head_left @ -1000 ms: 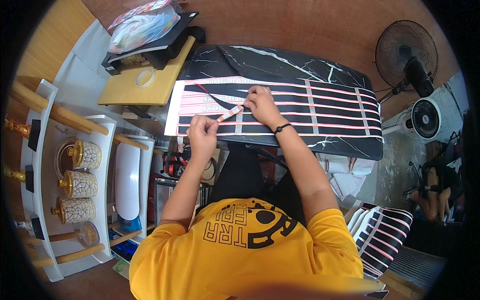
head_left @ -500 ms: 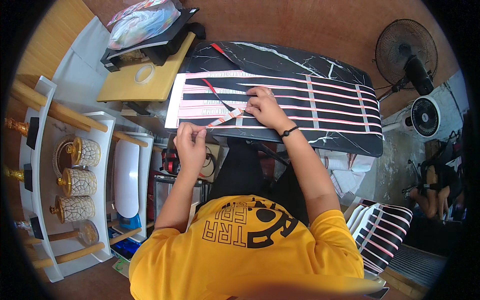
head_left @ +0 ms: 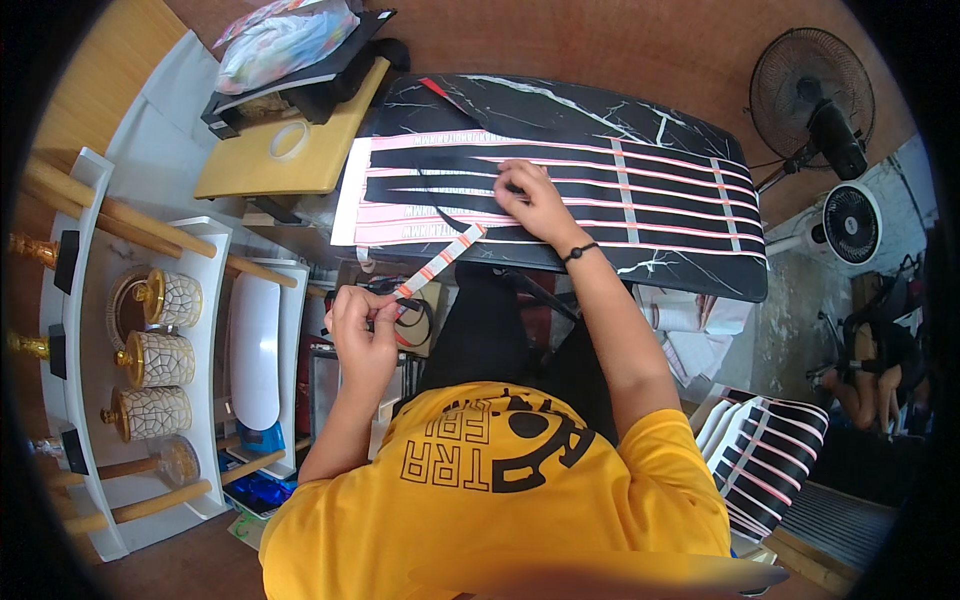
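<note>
My left hand (head_left: 363, 325) is closed in a pinch on the lower end of a grey tape strip with orange bars (head_left: 440, 262). This strip slants up to the near edge of a sheet of black bands with pink-and-white borders (head_left: 560, 190). My right hand (head_left: 530, 203) rests on the sheet, fingers curled over the bands; whatever is under the fingertips is hidden. A loose narrow black band (head_left: 447, 214) curves across the sheet's left part. Two grey tapes (head_left: 629, 195) cross the bands farther right. Beneath lies a black marble-patterned tabletop (head_left: 690, 280).
A yellow side table (head_left: 225, 170) at the far left holds a tape roll (head_left: 290, 125). White shelving (head_left: 215, 420) with gold-lidded jars (head_left: 160, 360) stands left. Two fans (head_left: 852, 228) are at right, where another person (head_left: 880, 385) sits. More banded sheets (head_left: 765, 465) lie lower right.
My left hand has drawn the tape strip down and away from the sheet's near edge. My right hand has shifted slightly upward. The loose band's red end no longer shows.
</note>
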`<control>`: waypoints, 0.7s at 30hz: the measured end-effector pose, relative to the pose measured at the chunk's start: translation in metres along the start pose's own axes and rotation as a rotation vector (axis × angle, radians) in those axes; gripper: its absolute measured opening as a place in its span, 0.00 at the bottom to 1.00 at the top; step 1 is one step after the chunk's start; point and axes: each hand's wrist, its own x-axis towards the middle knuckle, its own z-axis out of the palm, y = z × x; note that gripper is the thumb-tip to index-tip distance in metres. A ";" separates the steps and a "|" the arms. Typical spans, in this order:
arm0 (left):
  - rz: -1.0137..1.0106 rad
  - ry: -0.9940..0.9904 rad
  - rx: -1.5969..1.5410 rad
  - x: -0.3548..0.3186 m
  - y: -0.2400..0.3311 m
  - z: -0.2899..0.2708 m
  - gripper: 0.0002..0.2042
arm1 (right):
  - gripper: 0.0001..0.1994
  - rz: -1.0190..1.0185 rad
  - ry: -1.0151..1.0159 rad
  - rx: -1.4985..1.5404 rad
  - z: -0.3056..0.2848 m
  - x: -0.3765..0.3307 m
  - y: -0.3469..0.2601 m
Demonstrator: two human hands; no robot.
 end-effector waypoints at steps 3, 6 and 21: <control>-0.020 0.010 -0.030 0.002 -0.004 0.003 0.05 | 0.08 -0.030 -0.154 -0.197 -0.004 -0.013 -0.010; 0.034 -0.044 -0.003 -0.002 -0.001 0.001 0.06 | 0.08 0.057 -0.212 -0.331 0.004 -0.019 -0.014; -0.154 -0.581 -0.035 -0.121 -0.064 0.002 0.27 | 0.11 0.120 -0.073 -0.273 0.010 -0.012 -0.009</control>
